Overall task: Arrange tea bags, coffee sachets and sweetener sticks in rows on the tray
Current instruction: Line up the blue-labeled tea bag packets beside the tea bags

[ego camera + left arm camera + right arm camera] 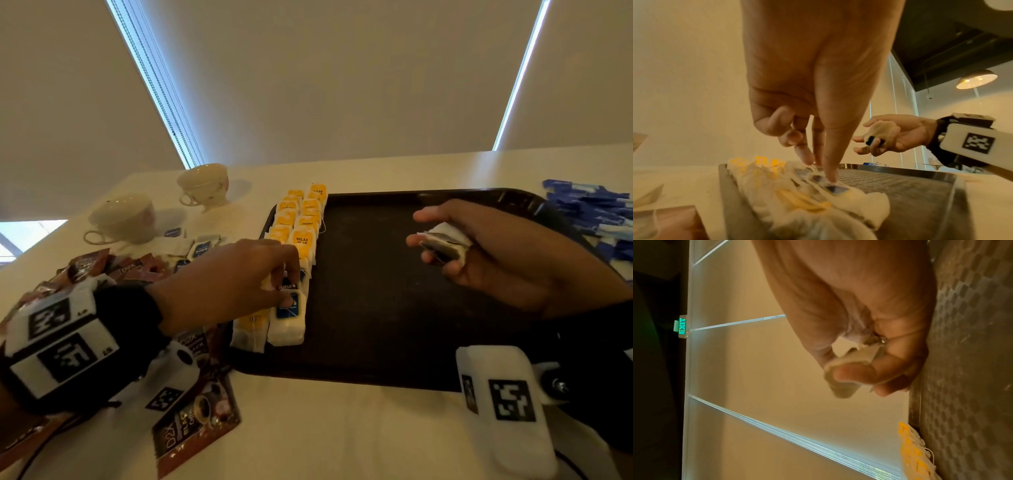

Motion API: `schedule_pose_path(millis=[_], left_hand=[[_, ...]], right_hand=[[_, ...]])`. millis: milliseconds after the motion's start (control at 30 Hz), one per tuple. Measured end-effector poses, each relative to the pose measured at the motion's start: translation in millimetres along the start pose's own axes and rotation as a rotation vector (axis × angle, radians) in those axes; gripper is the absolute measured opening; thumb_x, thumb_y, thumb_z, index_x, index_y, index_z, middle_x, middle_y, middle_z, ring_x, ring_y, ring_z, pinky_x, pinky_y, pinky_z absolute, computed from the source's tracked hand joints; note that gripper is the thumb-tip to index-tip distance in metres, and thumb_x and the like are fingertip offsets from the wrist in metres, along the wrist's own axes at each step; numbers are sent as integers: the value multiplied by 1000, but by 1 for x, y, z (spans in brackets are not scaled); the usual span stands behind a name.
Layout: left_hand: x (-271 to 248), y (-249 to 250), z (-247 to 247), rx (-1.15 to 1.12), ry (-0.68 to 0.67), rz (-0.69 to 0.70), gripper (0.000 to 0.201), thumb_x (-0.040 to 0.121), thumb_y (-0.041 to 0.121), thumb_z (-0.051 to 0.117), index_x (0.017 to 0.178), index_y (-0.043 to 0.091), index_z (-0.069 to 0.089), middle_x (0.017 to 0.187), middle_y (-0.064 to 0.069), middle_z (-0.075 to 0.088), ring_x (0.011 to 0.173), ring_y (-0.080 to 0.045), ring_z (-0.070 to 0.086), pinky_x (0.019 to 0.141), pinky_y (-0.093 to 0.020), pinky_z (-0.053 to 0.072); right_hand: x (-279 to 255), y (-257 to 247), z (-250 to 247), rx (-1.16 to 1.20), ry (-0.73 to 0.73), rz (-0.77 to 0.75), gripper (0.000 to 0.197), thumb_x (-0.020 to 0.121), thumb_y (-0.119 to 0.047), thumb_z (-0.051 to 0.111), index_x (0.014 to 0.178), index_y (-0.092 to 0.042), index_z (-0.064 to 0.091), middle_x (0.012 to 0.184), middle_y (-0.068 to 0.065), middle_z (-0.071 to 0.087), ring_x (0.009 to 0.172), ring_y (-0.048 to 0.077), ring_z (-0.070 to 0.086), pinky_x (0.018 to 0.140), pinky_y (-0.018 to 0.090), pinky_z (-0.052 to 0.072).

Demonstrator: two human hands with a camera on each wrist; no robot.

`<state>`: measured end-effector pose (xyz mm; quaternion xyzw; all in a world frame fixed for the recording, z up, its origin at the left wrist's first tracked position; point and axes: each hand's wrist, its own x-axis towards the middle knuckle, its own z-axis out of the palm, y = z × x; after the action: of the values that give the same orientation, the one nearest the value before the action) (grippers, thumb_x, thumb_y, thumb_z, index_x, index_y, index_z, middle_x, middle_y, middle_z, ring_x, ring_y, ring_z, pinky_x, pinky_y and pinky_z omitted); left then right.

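left hand [236, 284]: straight fingertips press blue-tagged tea bag [287, 315] (tray's [376, 359] left edge) | right hand [486, 246]: curled, gripping tea bags [442, 241]

tray [394, 371] centre bare | tea bag rows [298, 233] line left edge | sweetener sticks [596, 212] crowd right

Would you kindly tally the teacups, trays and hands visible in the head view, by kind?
Teacups: 2, far teacup and near teacup
Trays: 1, tray
Hands: 2, left hand and right hand, which holds tea bags
Total: 5
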<state>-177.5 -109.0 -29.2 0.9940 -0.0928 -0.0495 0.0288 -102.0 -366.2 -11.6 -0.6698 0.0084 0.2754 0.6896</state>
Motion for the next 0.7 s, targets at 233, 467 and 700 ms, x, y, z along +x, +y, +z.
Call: schedule_pose_path(millis=[233, 467, 700], left_hand=[[-19, 17, 7, 118, -145, 125, 29, 86, 52, 55, 112, 44, 44, 103, 24, 35, 87, 4, 42, 62, -8, 35], [-6, 10, 8, 117, -145, 106, 24, 90, 41, 55, 113, 34, 53, 99, 22, 37, 90, 5, 40, 63, -5, 31], [-9, 9, 13, 74, -68, 154, 40, 87, 47, 55, 125, 43, 42, 108, 28, 28, 95, 7, 37, 70, -2, 32]], right_hand=[[4, 1, 3, 6, -62, 15, 36, 89, 0, 45, 120, -15, 57, 115, 18, 56, 91, 25, 63, 56, 25, 59], [4, 2, 4, -51, -167, -2, 35, 90, 8, 42, 111, -14, 60, 117, 16, 59, 97, 29, 64, 66, 32, 58], [7, 5, -1, -78, -213, -65, 42, 86, 16, 44, 110, -15, 61, 121, 11, 60, 104, 26, 62, 69, 34, 59]])
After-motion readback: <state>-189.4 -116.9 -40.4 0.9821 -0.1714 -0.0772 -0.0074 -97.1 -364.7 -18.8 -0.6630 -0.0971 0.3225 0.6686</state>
